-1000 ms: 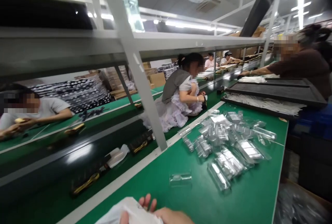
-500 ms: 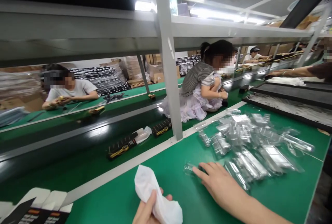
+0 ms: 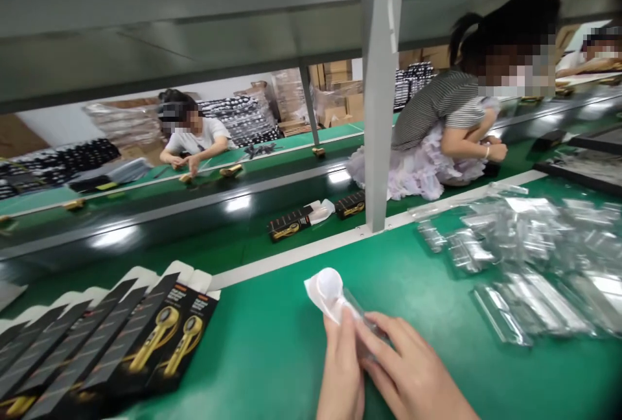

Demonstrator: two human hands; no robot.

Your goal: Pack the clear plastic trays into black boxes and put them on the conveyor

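Note:
Low in the middle of the green table, my left hand (image 3: 341, 368) and my right hand (image 3: 408, 371) meet, fingers closed. My left hand pinches a white cloth (image 3: 324, 290) that bulges at its far end. My right hand grips a small clear plastic tray (image 3: 362, 315) against that cloth. A heap of several more clear plastic trays (image 3: 525, 245) lies to the right, apart from my hands.
Flat black cartons printed with a gold tool (image 3: 160, 336) fan out at the lower left. A grey shelf post (image 3: 379, 115) stands ahead. Beyond it a dark conveyor belt (image 3: 194, 225) carries black boxes (image 3: 291, 225). Other people work across the line.
My right hand drew back from the heap with a clear tray and joined my left hand at the cloth. My view swung left and down, bringing the black cartons into sight.

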